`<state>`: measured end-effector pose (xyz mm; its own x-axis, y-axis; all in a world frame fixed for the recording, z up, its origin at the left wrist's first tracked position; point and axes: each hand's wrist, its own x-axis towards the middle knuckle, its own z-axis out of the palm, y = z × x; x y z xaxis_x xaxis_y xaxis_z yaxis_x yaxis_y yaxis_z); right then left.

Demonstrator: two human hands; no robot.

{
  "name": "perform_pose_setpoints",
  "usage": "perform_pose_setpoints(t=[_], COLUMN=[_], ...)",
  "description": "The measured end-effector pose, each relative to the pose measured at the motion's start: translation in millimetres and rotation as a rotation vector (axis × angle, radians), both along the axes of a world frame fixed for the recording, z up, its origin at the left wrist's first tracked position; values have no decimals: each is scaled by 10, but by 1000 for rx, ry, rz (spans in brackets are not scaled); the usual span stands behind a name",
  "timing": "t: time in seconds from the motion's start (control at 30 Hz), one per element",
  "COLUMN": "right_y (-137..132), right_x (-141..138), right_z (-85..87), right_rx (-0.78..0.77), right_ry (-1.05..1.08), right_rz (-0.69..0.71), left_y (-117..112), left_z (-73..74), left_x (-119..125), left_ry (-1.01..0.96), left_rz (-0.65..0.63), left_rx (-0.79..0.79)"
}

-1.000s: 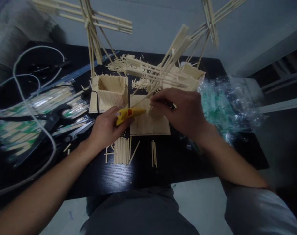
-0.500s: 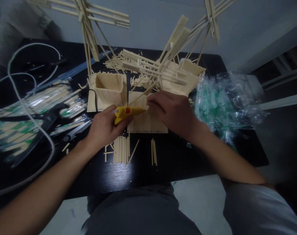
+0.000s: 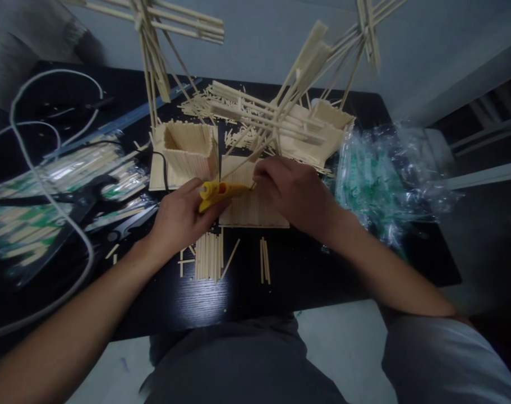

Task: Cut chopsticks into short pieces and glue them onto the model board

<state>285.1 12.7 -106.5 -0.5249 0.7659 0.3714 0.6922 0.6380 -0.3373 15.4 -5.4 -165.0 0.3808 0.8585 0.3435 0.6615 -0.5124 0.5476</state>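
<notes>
My left hand (image 3: 177, 216) is wrapped round a yellow hot glue gun (image 3: 221, 192), its nozzle pointing right. The nozzle tip is close to the fingertips of my right hand (image 3: 299, 193), which are pinched together. A short wooden stick (image 3: 254, 186), mostly hidden, shows as a pale sliver at those fingertips. Under both hands lies a flat panel of wooden sticks (image 3: 255, 216) set side by side. Behind the glue gun stands an open box built of sticks (image 3: 192, 154). A windmill-like stick frame (image 3: 276, 120) rises behind my right hand.
Loose sticks (image 3: 208, 257) lie at the table's front, with a small group (image 3: 265, 261) to their right. Bagged sticks (image 3: 28, 224), a white cable (image 3: 49, 196) and black-handled scissors (image 3: 129, 224) are at left. Crumpled clear-and-green plastic wrappers (image 3: 373, 174) cover the right side. Cut pieces (image 3: 213, 106) are heaped behind.
The glue gun has shifted slightly right, and its nozzle is now nearer the right fingertips. My right hand has barely moved. The whole view has tilted a little.
</notes>
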Motion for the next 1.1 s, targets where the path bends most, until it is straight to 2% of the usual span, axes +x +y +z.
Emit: perform_pose_setpoints(t=[1.1], right_y=[-8], right_x=[4], right_z=[-28], right_rx=[-14], right_ry=[0], right_rz=[10], left_y=[-7], left_z=[47], left_x=[3], left_ry=[-21], left_rz=[41], left_rx=[-14])
